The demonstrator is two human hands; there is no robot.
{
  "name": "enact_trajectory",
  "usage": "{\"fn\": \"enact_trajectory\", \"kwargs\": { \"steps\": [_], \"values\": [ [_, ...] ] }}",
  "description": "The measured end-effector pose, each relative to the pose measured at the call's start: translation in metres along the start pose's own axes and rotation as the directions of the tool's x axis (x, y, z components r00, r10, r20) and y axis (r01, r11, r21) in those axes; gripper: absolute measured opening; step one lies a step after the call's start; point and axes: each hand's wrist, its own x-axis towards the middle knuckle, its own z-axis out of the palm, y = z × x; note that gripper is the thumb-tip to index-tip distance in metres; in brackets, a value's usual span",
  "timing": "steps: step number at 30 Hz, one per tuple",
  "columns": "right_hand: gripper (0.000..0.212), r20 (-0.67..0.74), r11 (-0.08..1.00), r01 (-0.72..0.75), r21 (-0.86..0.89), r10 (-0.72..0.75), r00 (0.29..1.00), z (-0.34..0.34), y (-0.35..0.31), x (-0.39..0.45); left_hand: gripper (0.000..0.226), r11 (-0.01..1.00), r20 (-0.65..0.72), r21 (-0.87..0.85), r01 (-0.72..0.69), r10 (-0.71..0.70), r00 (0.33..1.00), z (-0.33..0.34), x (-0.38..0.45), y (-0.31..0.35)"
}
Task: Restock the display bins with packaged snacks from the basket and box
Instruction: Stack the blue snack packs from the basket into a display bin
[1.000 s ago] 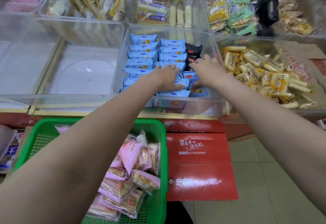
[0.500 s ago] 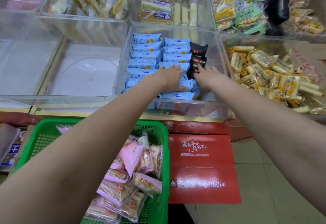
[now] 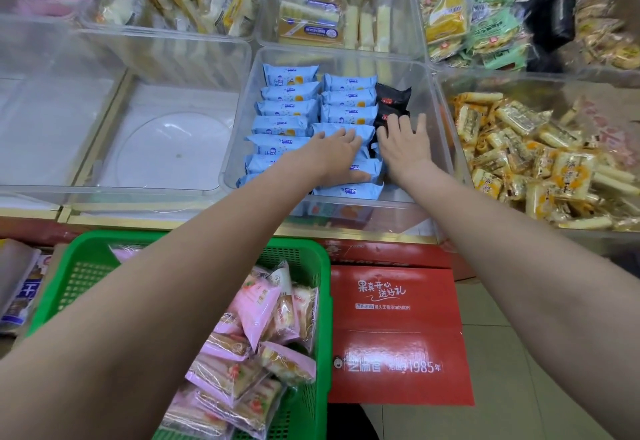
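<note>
Your left hand (image 3: 337, 154) lies flat, fingers straight, on the blue packets (image 3: 289, 116) in the middle clear bin (image 3: 438, 149). Your right hand (image 3: 403, 147), fingers spread, touches the black packets (image 3: 393, 98). The green basket (image 3: 311, 301) holds pink packets (image 3: 258, 304).

- I have one view only, a wide-angle camera worn on the head, looking forward and steeply down.
- It sits close: both forearms run in from the bottom corners toward frame centre.
- Clear bins (image 3: 440, 121) fill the upper half; the green basket (image 3: 311, 266) sits lower left, nearest.
</note>
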Motion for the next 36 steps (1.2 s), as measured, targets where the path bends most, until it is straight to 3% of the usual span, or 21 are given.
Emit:
{"fn": "enact_trajectory", "kwargs": {
  "steps": [5, 7, 9, 11, 13, 14, 16, 19, 22, 24, 26, 29, 32, 36],
  "values": [
    [0.044, 0.140, 0.997, 0.021, 0.078, -0.031, 0.990, -0.033, 0.024, -0.004, 0.080, 0.999, -0.016, -0.045, 0.001, -0.001, 1.000, 0.002, 0.003, -0.001],
    [0.030, 0.066, 0.974, -0.010, 0.228, -0.005, 0.998, -0.054, 0.037, -0.009, 0.074, 0.994, -0.036, -0.107, -0.002, -0.002, 0.999, -0.002, -0.003, -0.002],
    [0.018, -0.033, 0.892, 0.014, 0.452, 0.001, 0.999, -0.073, 0.041, -0.019, 0.061, 0.975, -0.141, -0.221, -0.015, -0.016, 0.990, -0.005, -0.016, -0.004],
    [0.018, -0.141, 0.779, 0.113, 0.616, -0.031, 0.989, -0.091, 0.029, -0.032, 0.041, 0.931, -0.398, -0.352, -0.096, -0.056, 0.916, -0.001, -0.038, -0.010],
    [0.018, -0.305, 0.637, 0.258, 0.726, -0.038, 0.952, -0.110, -0.001, -0.048, 0.029, 0.890, -0.643, -0.415, -0.187, -0.142, 0.752, 0.010, -0.071, -0.022],
    [0.017, -0.377, 0.543, 0.334, 0.770, -0.035, 0.925, -0.119, -0.021, -0.058, 0.030, 0.875, -0.705, -0.437, -0.209, -0.188, 0.684, 0.018, -0.092, -0.032],
    [0.015, -0.455, 0.361, 0.448, 0.818, -0.072, 0.888, -0.133, -0.065, -0.079, 0.031, 0.855, -0.715, -0.486, -0.182, -0.269, 0.645, 0.041, -0.136, -0.055],
    [0.013, -0.423, 0.287, 0.511, 0.810, -0.318, 0.849, -0.131, -0.140, -0.101, 0.031, 0.835, -0.586, -0.550, -0.012, -0.377, 0.717, 0.086, -0.201, -0.093],
    [0.016, -0.278, 0.343, 0.526, 0.778, -0.564, 0.778, -0.113, -0.209, -0.110, 0.022, 0.788, -0.313, -0.560, 0.257, -0.488, 0.815, 0.136, -0.251, -0.132],
    [0.021, -0.165, 0.385, 0.531, 0.755, -0.672, 0.722, -0.101, -0.247, -0.116, 0.031, 0.758, -0.085, -0.514, 0.402, -0.511, 0.856, 0.166, -0.274, -0.152],
    [0.025, -0.092, 0.412, 0.522, 0.747, -0.713, 0.695, -0.094, -0.278, -0.122, 0.049, 0.709, 0.142, -0.456, 0.537, -0.538, 0.831, 0.188, -0.291, -0.164],
    [0.028, -0.038, 0.413, 0.515, 0.751, -0.752, 0.658, -0.090, -0.315, -0.129, 0.057, 0.643, 0.314, -0.376, 0.667, -0.589, 0.745, 0.222, -0.309, -0.175],
    [0.024, 0.014, 0.406, 0.515, 0.755, -0.795, 0.607, -0.088, -0.338, -0.137, 0.038, 0.610, 0.373, -0.389, 0.690, -0.581, 0.723, 0.250, -0.317, -0.170],
    [0.021, 0.103, 0.456, 0.484, 0.746, -0.799, 0.593, -0.076, -0.347, -0.140, 0.044, 0.638, 0.308, -0.229, 0.735, -0.669, 0.676, 0.257, -0.311, -0.166]
  ]
}}
